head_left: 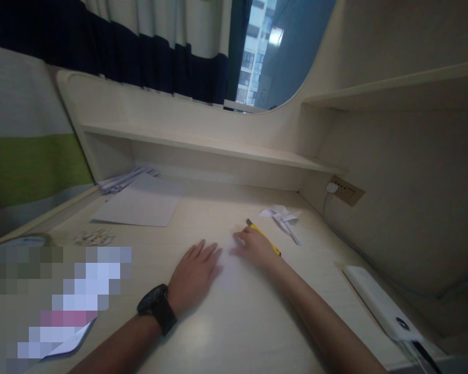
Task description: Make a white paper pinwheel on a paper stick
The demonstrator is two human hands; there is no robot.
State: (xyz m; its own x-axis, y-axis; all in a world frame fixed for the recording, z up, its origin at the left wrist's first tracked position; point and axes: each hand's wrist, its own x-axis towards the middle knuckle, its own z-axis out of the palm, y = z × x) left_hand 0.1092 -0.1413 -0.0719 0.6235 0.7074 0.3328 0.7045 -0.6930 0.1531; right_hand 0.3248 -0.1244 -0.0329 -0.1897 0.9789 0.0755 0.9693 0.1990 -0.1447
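Note:
My left hand (195, 278), with a black watch (156, 307) on the wrist, lies palm down on the pale desk (218, 343), fingers stretched out. To its right, my right hand (255, 248) is low over the desk with its fingers apart, slightly blurred. A yellow utility knife (274, 249) lies just beyond the right hand, which hides its middle; whether they touch I cannot tell. Past the knife rests a white paper pinwheel (280, 214) with a stick. Between the hands is a faint pale patch, too blurred to make out.
White paper sheets (140, 202) lie at the back left, near a pile of small pale pieces (94, 237). A pixelated patch covers a device at the lower left. On the right are a white power strip (380, 301), a cable and a wall socket (347, 190). A shelf (218, 148) spans the back.

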